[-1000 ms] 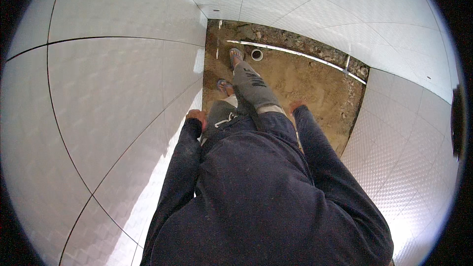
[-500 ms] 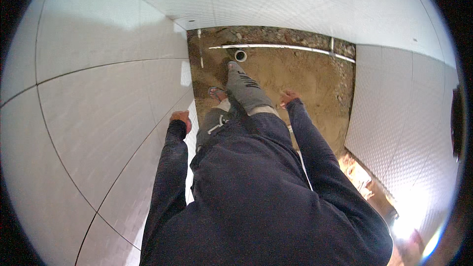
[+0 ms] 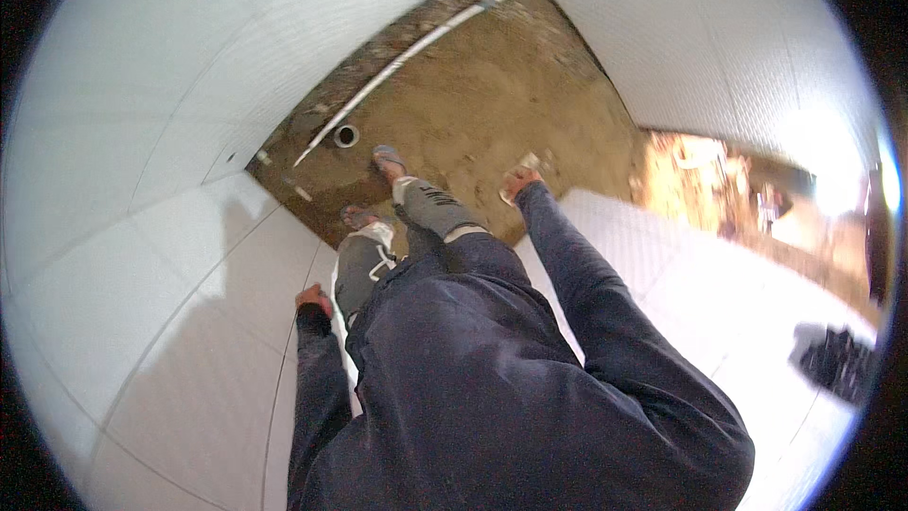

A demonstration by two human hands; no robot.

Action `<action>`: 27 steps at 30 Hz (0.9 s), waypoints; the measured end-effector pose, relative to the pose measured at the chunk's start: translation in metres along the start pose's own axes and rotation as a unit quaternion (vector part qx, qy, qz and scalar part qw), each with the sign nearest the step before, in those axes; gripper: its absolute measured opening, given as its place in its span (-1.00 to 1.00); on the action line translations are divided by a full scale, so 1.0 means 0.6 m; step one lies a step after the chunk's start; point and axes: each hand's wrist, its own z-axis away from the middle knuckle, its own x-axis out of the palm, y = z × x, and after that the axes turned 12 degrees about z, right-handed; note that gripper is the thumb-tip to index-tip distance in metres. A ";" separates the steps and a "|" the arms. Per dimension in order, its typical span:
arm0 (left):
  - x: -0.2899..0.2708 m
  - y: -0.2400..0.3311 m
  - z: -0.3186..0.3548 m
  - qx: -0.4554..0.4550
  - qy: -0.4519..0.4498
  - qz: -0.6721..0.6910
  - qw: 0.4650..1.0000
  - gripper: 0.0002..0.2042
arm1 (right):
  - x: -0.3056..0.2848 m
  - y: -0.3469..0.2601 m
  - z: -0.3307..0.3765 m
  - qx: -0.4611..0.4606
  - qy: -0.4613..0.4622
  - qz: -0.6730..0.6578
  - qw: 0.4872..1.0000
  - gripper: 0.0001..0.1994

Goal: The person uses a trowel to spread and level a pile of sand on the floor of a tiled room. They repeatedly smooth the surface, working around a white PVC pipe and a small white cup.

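My left hand (image 3: pixel 313 300) hangs beside my left thigh, close to the tiled wall. Its fingers are curled in, and whatever they may hold is hidden. Out in front of my right hip is my right hand (image 3: pixel 519 185), over the dirt floor (image 3: pixel 501 85), its fingers closed. A small pale thing (image 3: pixel 532 162) shows at its fingers, too blurred for me to tell its kind. Both forearms are in dark sleeves.
White tiled walls (image 3: pixel 142 322) close in on the left and far side. A white pipe (image 3: pixel 397 63) runs along the far dirt edge, near a round pipe opening (image 3: pixel 347 136). A brightly lit doorway (image 3: pixel 700 175) opens at right; a black bundle (image 3: pixel 837 364) lies at far right.
My view and body have turned to the right, bringing the doorway and black bundle further into sight. My feet are now apart on the dirt. Both hands stay low at my sides.
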 end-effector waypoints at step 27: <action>-0.039 0.521 -0.178 -0.113 -0.066 0.149 0.980 -0.65 | -0.244 0.640 0.093 0.193 0.201 -0.452 0.848 -0.85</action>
